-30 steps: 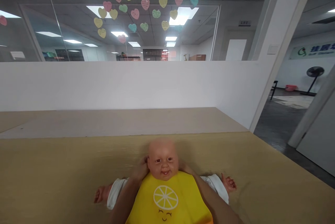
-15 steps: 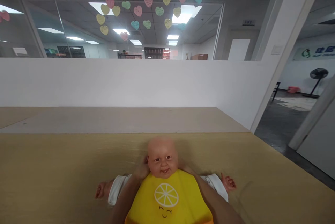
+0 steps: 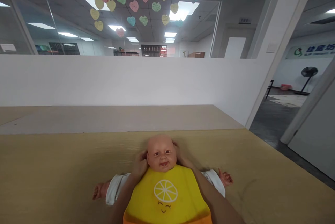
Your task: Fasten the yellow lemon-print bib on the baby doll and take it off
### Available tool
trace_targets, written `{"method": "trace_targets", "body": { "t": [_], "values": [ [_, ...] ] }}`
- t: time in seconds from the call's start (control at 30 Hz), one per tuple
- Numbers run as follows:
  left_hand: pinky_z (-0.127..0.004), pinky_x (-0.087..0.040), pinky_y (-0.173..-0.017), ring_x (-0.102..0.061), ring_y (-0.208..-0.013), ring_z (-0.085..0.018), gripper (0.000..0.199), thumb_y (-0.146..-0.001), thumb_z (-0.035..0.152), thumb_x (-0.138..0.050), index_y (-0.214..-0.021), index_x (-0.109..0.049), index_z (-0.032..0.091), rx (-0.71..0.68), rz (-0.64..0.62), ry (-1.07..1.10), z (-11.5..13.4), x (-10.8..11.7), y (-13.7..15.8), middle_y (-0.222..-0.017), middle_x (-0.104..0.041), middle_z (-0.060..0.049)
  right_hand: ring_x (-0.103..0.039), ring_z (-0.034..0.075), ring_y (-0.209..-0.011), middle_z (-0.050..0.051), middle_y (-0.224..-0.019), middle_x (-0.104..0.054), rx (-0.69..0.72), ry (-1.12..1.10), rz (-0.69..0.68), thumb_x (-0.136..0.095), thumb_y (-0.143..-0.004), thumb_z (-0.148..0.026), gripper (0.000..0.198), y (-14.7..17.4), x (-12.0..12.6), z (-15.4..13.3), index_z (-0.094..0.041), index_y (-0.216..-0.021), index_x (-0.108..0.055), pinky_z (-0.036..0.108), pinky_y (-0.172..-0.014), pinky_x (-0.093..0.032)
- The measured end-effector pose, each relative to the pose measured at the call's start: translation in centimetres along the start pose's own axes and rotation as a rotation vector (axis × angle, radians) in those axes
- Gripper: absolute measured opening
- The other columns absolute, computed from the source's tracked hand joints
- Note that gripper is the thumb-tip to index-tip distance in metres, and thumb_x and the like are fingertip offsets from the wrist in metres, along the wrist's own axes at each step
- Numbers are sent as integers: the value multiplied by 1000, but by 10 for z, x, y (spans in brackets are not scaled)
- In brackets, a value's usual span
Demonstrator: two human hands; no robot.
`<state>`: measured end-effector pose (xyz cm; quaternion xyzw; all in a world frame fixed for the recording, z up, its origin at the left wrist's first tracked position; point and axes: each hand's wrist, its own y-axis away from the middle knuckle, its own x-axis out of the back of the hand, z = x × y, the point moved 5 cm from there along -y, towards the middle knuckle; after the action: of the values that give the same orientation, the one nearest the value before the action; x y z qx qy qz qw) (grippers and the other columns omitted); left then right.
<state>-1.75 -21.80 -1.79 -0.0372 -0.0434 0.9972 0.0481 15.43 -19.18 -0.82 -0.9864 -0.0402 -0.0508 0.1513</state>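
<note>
A baby doll [image 3: 161,150] lies on its back on the wooden table, head away from me, arms spread in white sleeves. A yellow bib [image 3: 188,192] with a lemon slice and a smiling face covers its chest. My left hand [image 3: 140,164] is curled against the side of the doll's head and neck, its fingertips tucked behind. On the other side, my right hand [image 3: 181,154] reaches round behind the head, with a few bent fingers showing by the ear. Whatever the fingers grip behind the neck is hidden, as are the bib's straps.
The wooden table [image 3: 65,161] meets a paler surface [image 3: 131,119] at the back. A white half wall [image 3: 117,80] with glass above stands behind it. To the right are a doorway, a door [image 3: 314,112] and a standing fan [image 3: 309,72].
My right hand has moved up beside the doll's head, and its fingers now show there. My left hand has risen slightly. The view has shifted a little, and the bib's orange lower edge shows more.
</note>
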Motion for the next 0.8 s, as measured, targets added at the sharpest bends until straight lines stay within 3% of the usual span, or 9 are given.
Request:
{"method": "trace_targets", "body": {
  "t": [0.17,0.33,0.53,0.8],
  "values": [
    [-42,-48,-96,-61,-110,-29,42,-51,23,-48,-84,-72,14,-61,81,-27,1,6,-2,-100,-73,-8,-61,23,-66,3,-66,-64,-134,-197,195,-62,-64,-47,22,-4,13,27,-26,-60,-56,37,-65,-47],
    [-40,-49,-94,-61,-110,-29,44,-56,22,-47,-91,-73,13,-78,52,-131,0,5,-2,-102,-73,-8,-61,24,-72,6,-70,-65,-139,-121,270,-59,-65,-45,17,2,19,21,-29,-61,-56,38,-68,-47],
    [-39,-49,-94,-64,-105,-29,51,-59,22,-47,-102,-71,10,-53,147,-338,-1,12,-3,-108,-71,-10,-58,23,-67,7,-67,-64,-157,-80,308,-59,-64,-46,21,3,18,19,-26,-58,-53,37,-64,-45],
    [-34,-50,-87,-66,-100,-28,50,-64,22,-44,-105,-71,10,-45,147,-494,2,10,0,-106,-72,-10,-57,23,-67,9,-70,-65,-157,-81,279,-58,-67,-45,17,3,20,23,-28,-62,-58,37,-64,-44]
  ]
}}
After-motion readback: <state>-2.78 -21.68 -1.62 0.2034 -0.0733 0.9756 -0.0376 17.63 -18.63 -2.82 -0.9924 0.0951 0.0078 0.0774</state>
